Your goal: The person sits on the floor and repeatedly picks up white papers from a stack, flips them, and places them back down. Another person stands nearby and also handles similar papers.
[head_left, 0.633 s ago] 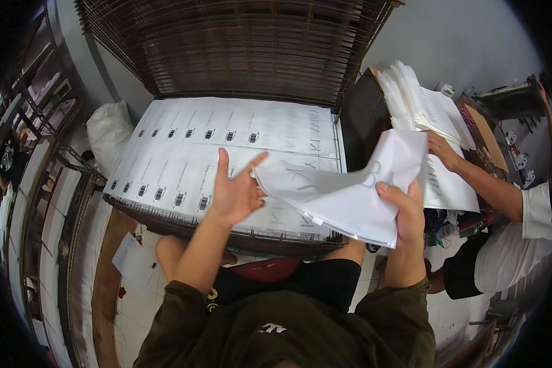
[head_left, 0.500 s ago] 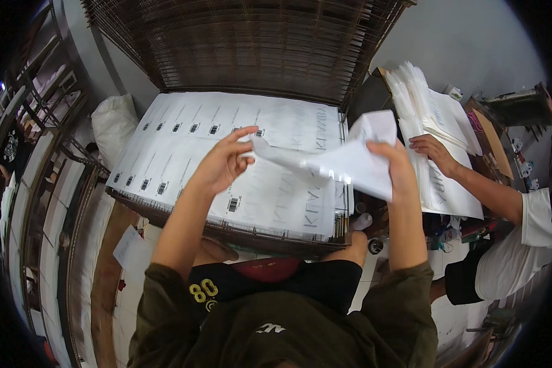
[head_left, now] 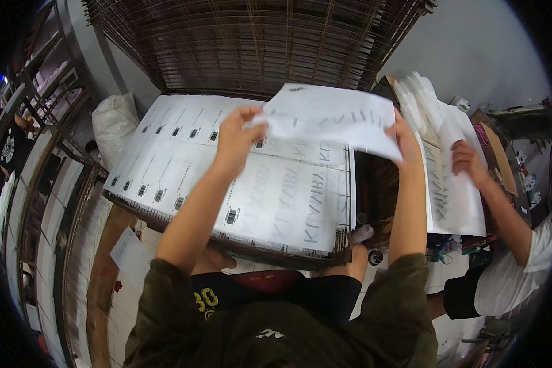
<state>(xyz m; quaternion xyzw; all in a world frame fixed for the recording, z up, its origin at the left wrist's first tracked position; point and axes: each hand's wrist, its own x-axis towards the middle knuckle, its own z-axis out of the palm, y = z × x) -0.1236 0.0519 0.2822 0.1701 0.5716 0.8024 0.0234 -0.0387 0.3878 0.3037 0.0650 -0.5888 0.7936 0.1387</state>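
Note:
A white plastic sheet (head_left: 331,113) with faint dark print is stretched in the air above the far right part of a wire rack (head_left: 221,239). My left hand (head_left: 240,138) is closed at the sheet's left corner, with the fingertips curled against it. At the sheet's right edge, my right hand (head_left: 406,144) pinches it between thumb and fingers. Beneath lie several overlapping white printed sheets (head_left: 214,162), in rows on the rack, some with barcodes and some with large lettering. The held sheet hides the far right corner of these rows.
Raised wire shelves (head_left: 257,43) tilt up behind the rack. To the right, a co-worker's hand (head_left: 467,161) touches a stack of white sheets (head_left: 438,184). A white sack (head_left: 113,126) stands left of the rack, near metal shelving (head_left: 52,184). Bottles (head_left: 362,233) are beside the rack's right corner.
The sheet was bunched near my right hand and is now spread out and farther away. My left hand has closed on its corner. The co-worker's hand has moved right and nearer.

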